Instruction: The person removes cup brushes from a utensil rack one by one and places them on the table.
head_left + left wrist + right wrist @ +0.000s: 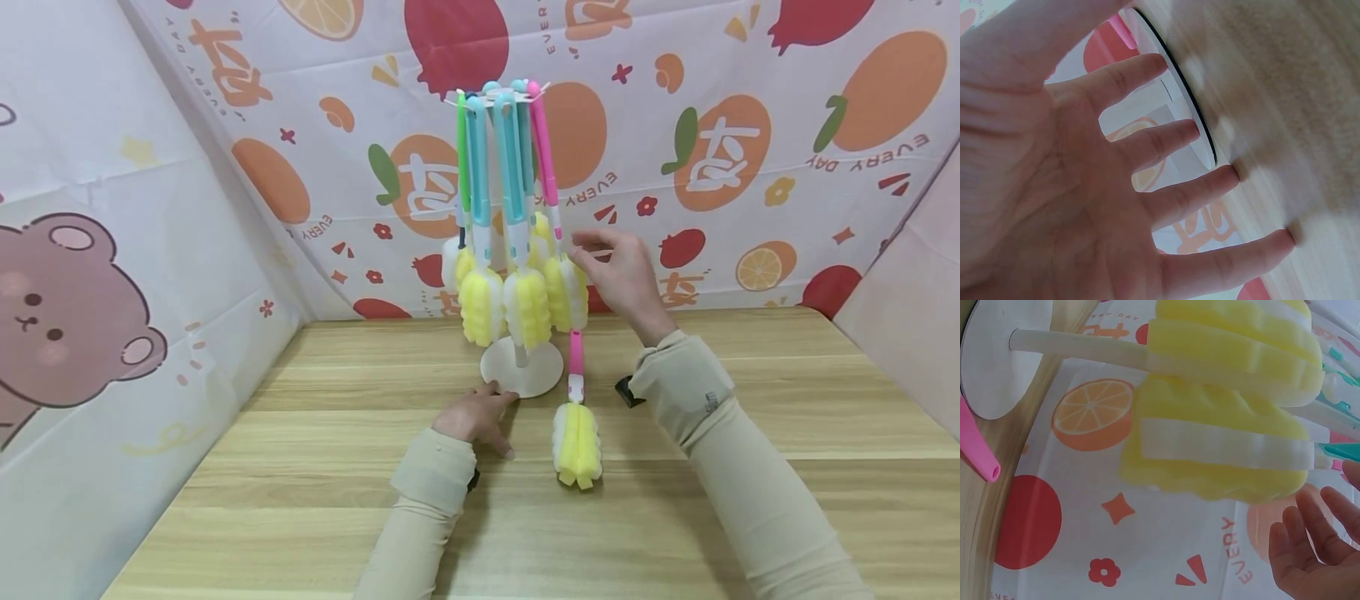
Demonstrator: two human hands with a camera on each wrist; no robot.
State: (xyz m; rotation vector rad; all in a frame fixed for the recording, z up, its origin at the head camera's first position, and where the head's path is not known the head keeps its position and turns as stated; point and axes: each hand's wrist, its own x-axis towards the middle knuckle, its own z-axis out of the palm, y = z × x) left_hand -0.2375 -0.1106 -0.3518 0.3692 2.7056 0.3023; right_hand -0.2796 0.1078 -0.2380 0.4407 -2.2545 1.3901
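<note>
A white stand [543,372] holds several sponge bottle brushes by their handle tops, sponge heads down. My left hand [474,415] lies low at its round base [1180,81], fingers spread and straight. Two fingertips touch the base rim; others rest on the tabletop. My right hand [624,271] is raised beside the pink-handled brush [545,158] hanging on the right. Its loosely bent fingers [1297,531] are close to that brush's neck, just past the yellow and white sponge [1216,447]; nothing appears gripped. Another pink-handled brush [577,442] lies on the table, sponge toward me.
Brushes with teal handles [510,158] hang at the front of the stand, a green-handled one [462,154] at left. The wooden table [337,483] meets a fruit-print cloth [345,183] behind. A bear-print cloth [67,325] hangs at left.
</note>
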